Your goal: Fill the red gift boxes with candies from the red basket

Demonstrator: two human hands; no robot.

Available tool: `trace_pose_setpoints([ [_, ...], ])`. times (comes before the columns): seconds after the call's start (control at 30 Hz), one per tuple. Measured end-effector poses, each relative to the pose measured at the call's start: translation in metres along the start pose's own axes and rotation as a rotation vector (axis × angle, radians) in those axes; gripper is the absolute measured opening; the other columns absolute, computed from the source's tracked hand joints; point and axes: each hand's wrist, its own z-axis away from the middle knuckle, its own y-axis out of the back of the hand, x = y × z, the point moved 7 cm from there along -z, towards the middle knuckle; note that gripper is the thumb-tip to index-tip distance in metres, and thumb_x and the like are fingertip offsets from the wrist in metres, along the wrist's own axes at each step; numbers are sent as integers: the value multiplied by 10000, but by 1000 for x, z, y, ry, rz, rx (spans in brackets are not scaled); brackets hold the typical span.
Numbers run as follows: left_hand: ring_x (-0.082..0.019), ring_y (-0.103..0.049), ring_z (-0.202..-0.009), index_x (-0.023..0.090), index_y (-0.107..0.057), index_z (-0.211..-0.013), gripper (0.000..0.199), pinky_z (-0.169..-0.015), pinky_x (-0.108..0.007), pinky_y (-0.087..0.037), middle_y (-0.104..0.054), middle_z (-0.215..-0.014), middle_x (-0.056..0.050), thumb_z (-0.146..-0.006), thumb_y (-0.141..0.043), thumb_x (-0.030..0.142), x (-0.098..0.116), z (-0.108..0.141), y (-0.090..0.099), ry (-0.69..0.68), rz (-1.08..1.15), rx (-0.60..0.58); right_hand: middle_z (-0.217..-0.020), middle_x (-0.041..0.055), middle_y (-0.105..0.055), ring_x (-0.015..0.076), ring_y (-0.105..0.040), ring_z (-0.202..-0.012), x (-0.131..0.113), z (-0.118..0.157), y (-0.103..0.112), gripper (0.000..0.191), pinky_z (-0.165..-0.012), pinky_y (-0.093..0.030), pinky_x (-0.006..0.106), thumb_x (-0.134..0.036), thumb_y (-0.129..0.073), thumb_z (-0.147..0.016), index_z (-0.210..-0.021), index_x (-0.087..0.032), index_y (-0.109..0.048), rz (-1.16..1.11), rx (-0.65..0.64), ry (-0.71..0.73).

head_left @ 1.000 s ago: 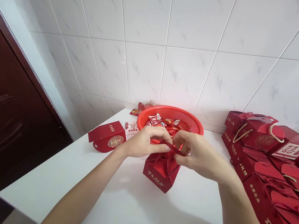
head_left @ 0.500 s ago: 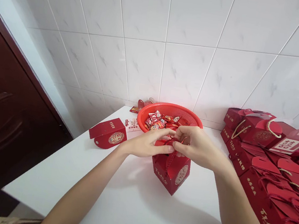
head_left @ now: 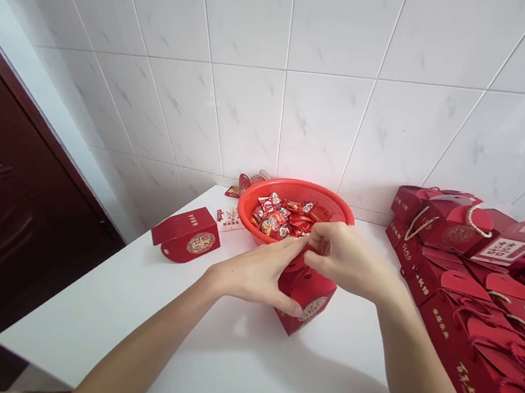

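My left hand [head_left: 250, 273] lies spread on the red gift box [head_left: 308, 303], and my right hand [head_left: 345, 257] pinches its top, in front of the red plastic basket [head_left: 293, 190].

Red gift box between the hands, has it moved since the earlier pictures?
Yes. The red gift box has shifted right relative to the red plastic basket, and has turned so its round emblem now shows on the right-hand face.

Red gift box [head_left: 298, 308], orange-red mesh basket [head_left: 296, 190], grey-veined white wall tiles [head_left: 249, 121]
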Motion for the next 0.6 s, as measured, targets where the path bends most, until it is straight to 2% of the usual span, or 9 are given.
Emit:
trace_pose_setpoints([
  [0.07, -281, -641, -944, 229, -544, -1085, 515, -676, -360, -530, -633, -1086, -51, -672, -820, 363, -5, -2, -6, 41, -29, -51, -534, -40, -442, 97, -349, -489, 1, 0, -4, 244, -468, -224, 268, -109, -558, -682, -585, -214, -361, 105, -33, -14],
  [0.13, -286, -630, -975, 225, -534, -1145, 558, -699, -366, -526, -611, -1149, -65, -676, -809, 352, -9, -5, -10, 36, -45, -73, -517, -36, -407, 99, -306, -479, 3, -1, -8, 292, -468, -205, 279, -87, -566, -672, -570, -214, -324, 178, -73, -29],
  [0.33, -311, -609, -1104, 262, -467, -1383, 802, -783, -373, -530, -526, -1350, -96, -658, -804, 327, -12, -6, -17, -37, -11, -113, -511, -13, -458, 119, -360, -459, 5, -2, -16, 274, -479, -202, 301, -62, -582, -672, -561, -215, -383, 288, -165, -48],
  [0.43, -326, -546, -1237, 289, -427, -1451, 874, -887, -385, -515, -487, -1431, -90, -671, -814, 360, -11, -3, -11, -12, 15, -152, -516, -11, -469, 115, -371, -461, 6, -2, -16, 254, -491, -207, 298, -60, -588, -677, -567, -209, -414, 324, -183, -63],
  [0.53, -331, -476, -1328, 289, -439, -1466, 804, -981, -385, -468, -454, -1490, -81, -745, -766, 432, -11, 2, 0, 61, -21, -173, -548, -15, -478, 110, -382, -487, 6, -2, -14, 248, -496, -210, 288, -82, -590, -708, -595, -204, -405, 328, -175, -85],
  [0.6, -327, -487, -1310, 284, -468, -1452, 746, -975, -373, -458, -486, -1457, -76, -781, -723, 488, -12, 6, 8, 119, -68, -173, -577, -19, -490, 109, -394, -512, 7, -2, -13, 235, -500, -213, 283, -103, -591, -729, -621, -203, -408, 327, -168, -101],
])
